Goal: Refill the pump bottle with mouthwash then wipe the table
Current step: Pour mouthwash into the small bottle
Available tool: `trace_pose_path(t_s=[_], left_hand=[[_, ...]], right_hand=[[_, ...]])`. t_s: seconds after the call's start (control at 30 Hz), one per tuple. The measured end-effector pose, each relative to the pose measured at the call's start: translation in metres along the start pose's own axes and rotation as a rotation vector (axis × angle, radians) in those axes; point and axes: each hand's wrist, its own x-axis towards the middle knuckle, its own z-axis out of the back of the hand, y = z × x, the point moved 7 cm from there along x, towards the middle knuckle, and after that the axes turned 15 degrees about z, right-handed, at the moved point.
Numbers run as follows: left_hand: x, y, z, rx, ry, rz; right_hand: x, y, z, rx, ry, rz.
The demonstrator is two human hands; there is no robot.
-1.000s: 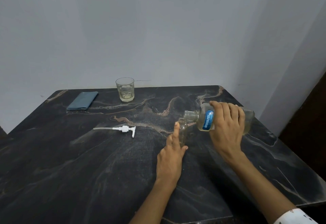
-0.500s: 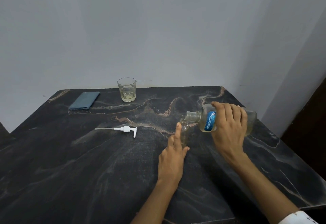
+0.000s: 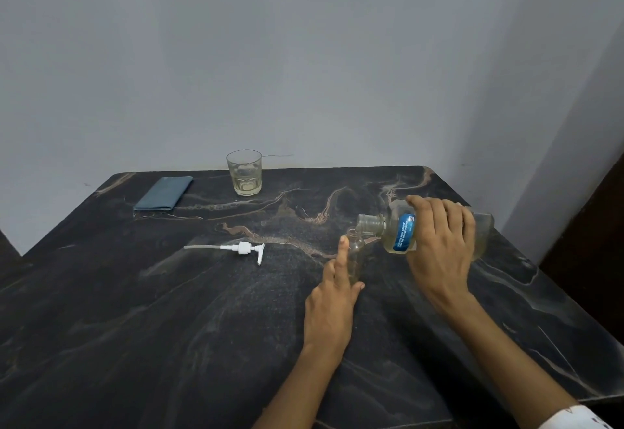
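We have the small clear plastic pump bottle (image 3: pixel 355 256) standing upright on the dark marble-patterned worktop (image 3: pixel 169 327), right of centre, steadied by our left hand (image 3: pixel 332 297): index finger runs up its near-left side, thumb at the base on the other side, so it is a light pinch, not a full wrap. Our right hand (image 3: pixel 442 242) is wrapped over the large clear mouthwash bottle with the blue label (image 3: pixel 405 231), tipped close to horizontal with its open neck just above and touching-close to the pump bottle's mouth. We judge we're mid-pour; the fill level in the small bottle is too hard to read through clear plastic on dark stone. Risks: the wide neck over the narrow mouth means any extra tilt sends liquid down the outside and onto our left fingers; the light pinch may let the small bottle tip if the big neck nudges it; an unseen level makes overflow likely. The white pump head with its long dip tube (image 3: pixel 236 249) lies flat to the left, well apart. The folded blue-grey cloth (image 3: pixel 164 193) sits at the far-left edge, and the clear glass tumbler with a little pale liquid (image 3: pixel 244 172) stands at the back, both out of spill range.
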Motion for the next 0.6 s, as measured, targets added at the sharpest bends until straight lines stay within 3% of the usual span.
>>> trace_pose_path(t_s=[0.6], left_hand=[[-0.0002,0.0,0.0002,0.006,0.0,-0.003]], right_hand=[[0.0002,-0.0001,0.0002,0.002,0.005,0.005]])
